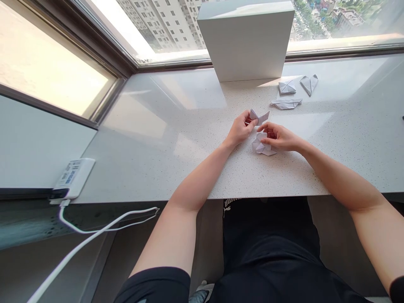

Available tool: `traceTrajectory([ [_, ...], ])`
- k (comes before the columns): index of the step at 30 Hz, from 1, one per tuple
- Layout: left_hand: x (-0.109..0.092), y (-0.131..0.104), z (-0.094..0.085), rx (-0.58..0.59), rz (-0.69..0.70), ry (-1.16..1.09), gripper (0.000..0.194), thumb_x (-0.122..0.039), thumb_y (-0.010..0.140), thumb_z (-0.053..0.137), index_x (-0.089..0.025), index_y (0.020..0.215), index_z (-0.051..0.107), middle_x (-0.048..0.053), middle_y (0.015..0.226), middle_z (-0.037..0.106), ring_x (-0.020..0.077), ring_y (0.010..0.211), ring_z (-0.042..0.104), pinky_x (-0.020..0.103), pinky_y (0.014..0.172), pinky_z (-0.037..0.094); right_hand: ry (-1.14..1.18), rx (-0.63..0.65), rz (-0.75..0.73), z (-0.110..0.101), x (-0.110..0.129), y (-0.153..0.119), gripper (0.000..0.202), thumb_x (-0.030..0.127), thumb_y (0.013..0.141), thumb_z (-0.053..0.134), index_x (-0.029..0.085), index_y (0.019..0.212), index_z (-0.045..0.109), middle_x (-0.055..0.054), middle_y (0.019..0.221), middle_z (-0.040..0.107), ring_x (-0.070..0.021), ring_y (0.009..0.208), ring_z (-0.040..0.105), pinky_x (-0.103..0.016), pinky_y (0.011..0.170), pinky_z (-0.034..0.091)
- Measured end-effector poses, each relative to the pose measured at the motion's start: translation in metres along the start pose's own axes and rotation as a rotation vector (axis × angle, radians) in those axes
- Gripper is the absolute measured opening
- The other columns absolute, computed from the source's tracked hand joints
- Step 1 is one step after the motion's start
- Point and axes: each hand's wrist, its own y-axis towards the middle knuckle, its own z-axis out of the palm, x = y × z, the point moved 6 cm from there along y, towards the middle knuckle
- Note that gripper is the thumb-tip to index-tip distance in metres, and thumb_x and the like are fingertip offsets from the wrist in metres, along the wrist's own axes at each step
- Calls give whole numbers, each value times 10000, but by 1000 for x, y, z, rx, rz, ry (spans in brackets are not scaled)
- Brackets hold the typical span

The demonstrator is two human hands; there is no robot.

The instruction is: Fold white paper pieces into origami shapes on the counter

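My left hand [241, 127] pinches a small folded paper piece [262, 118], whose two flaps spread apart above the counter. Just to its right, my right hand [277, 136] has its thumb and fingers bent over a second folded paper [265, 148], which lies near the counter's front part; they touch its upper edge. Behind the hands lie more folded papers: a flat squarish one [287, 87], a heart-shaped one [309, 84] and a long narrow one [286, 103].
A white speckled counter [142, 160] runs below the windows. A large white box [248, 46] stands at its back. At the left edge sits a white power strip [73, 179] with a white cable [104, 228] hanging beyond the counter's front edge.
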Motion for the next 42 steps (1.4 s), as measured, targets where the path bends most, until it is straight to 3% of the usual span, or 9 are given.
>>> traceTrajectory([
  [8,2,1,1,8,-21,-51,217,-351,1067,808,-257,989,629,32,988,776,201,925,708,336,847,588,171,-190,10,-16,-15,9,706,893,926,953,285,1152,674,-20,1012,768,-210,863,700,-385,780,583],
  [13,-1,-1,0,19,-28,-31,180,-348,1067,803,-258,1009,658,38,997,793,215,941,718,356,870,605,141,-228,45,-20,-23,9,774,964,881,947,288,1140,674,-42,1045,810,-213,867,719,-366,737,554],
  [21,-2,-1,1,23,-34,-40,196,-340,1069,822,-253,1013,656,41,1020,810,212,960,743,343,880,616,101,-216,49,-23,-22,9,713,873,895,981,311,1169,638,-35,1081,743,-231,880,718,-410,759,597],
  [27,1,0,1,28,-21,-51,203,-376,1089,840,-249,1062,685,55,1063,836,218,976,765,346,885,617,195,-254,25,-24,-18,8,751,816,845,1033,319,1246,637,-43,1207,753,-267,986,819,-490,920,698],
  [35,7,3,1,24,0,-27,127,-283,1091,783,-247,1033,676,45,1037,816,208,961,747,345,902,599,68,-342,12,-32,-12,6,547,754,935,941,271,1014,698,-63,1039,787,-269,1002,736,-426,900,619],
  [39,11,3,1,36,41,-56,184,-376,1087,842,-247,1062,713,57,1040,829,219,957,755,350,883,604,2,-386,28,-38,-14,5,520,736,920,966,268,988,750,-34,936,738,-230,859,649,-389,788,557],
  [42,12,2,4,66,47,-110,274,-481,1068,890,-244,1109,758,77,1098,875,234,1006,796,360,916,633,-10,-401,-2,-39,-15,6,468,696,930,954,269,1004,777,-51,980,795,-238,875,662,-396,799,571],
])
